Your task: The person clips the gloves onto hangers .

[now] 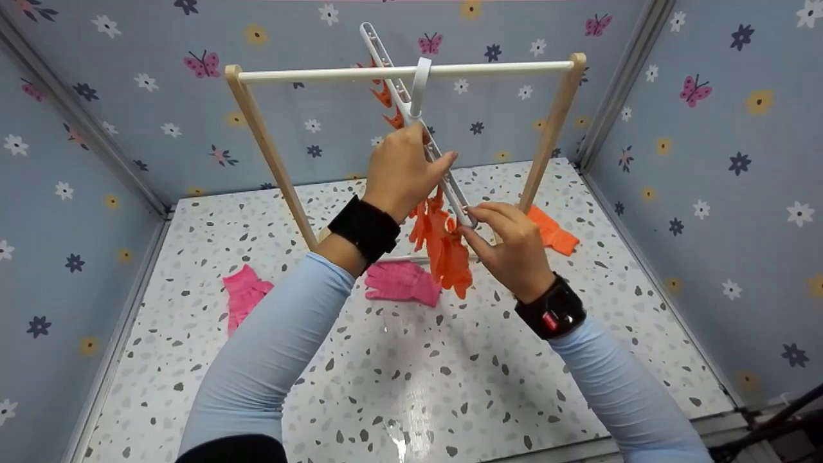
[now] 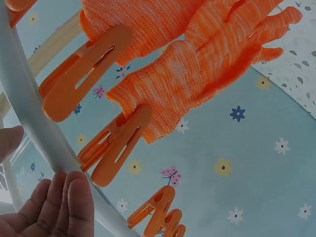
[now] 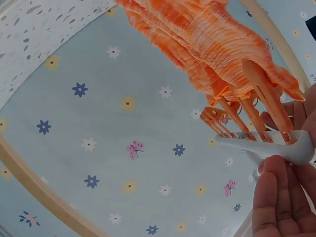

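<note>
A white clip hanger [image 1: 453, 186] hangs by its hook [image 1: 420, 87] from a rack's rod, slanting towards me. My left hand [image 1: 402, 168] holds its bar just below the hook, thumb on one side and fingers on the other. At the near end, my right hand [image 1: 514, 247] pinches the bar's tip between thumb and fingers. Orange gloves [image 1: 450, 260] dangle from the near half; in the left wrist view, an orange clip [image 2: 123, 145] bites one glove's cuff [image 2: 158, 96]. Further along, orange clips [image 2: 159, 210] carry nothing. The right wrist view shows clips [image 3: 269, 98] lined along the bar.
The rack has a white rod [image 1: 321, 74] between wooden posts [image 1: 275, 157]. Two pink gloves [image 1: 405, 283] [image 1: 245, 296] lie on the speckled floor [image 1: 360, 379], and an orange glove [image 1: 556, 233] lies by the right post. Flowered panels [image 1: 726, 193] enclose the back and sides.
</note>
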Demonstrator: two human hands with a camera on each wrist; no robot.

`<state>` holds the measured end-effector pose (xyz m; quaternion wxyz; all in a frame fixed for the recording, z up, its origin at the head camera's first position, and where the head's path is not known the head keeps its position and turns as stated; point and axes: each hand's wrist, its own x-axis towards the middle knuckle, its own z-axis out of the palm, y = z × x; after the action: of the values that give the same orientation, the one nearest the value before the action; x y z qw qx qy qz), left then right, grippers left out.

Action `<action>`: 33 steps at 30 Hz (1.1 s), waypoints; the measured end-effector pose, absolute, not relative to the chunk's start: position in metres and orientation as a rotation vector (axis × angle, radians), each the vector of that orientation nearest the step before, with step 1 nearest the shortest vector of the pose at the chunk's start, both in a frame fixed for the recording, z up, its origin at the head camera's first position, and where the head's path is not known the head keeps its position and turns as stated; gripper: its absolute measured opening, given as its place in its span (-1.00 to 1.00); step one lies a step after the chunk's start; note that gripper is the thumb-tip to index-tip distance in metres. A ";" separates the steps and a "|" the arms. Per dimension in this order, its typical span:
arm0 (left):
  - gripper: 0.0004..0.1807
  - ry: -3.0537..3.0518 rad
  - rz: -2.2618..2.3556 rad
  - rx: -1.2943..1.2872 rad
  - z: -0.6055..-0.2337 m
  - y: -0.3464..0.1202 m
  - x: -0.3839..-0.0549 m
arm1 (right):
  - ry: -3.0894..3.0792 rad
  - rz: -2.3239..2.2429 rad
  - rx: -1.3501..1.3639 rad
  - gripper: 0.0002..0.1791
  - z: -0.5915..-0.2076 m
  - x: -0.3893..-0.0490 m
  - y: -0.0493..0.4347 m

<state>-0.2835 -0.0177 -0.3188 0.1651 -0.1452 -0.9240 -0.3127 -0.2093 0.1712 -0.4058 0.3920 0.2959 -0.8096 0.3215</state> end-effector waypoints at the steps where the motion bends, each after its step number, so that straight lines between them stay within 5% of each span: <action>1: -0.48 -2.645 -0.870 -0.406 -0.318 -0.017 -0.284 | -2.047 0.810 0.763 -0.72 -0.406 -0.209 0.169; 15: -0.40 -2.738 -0.735 -0.411 -0.312 -0.022 -0.284 | -2.013 0.674 0.909 -0.77 -0.406 -0.205 0.143; 33: -0.64 -2.789 -0.750 -0.489 -0.306 -0.044 -0.279 | -2.052 0.714 0.832 -0.74 -0.393 -0.219 0.164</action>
<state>-0.2792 -0.0443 -0.3059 0.1062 -0.1661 -0.9467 -0.2547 -0.2189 0.1642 -0.3929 0.3963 0.3282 -0.8098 0.2819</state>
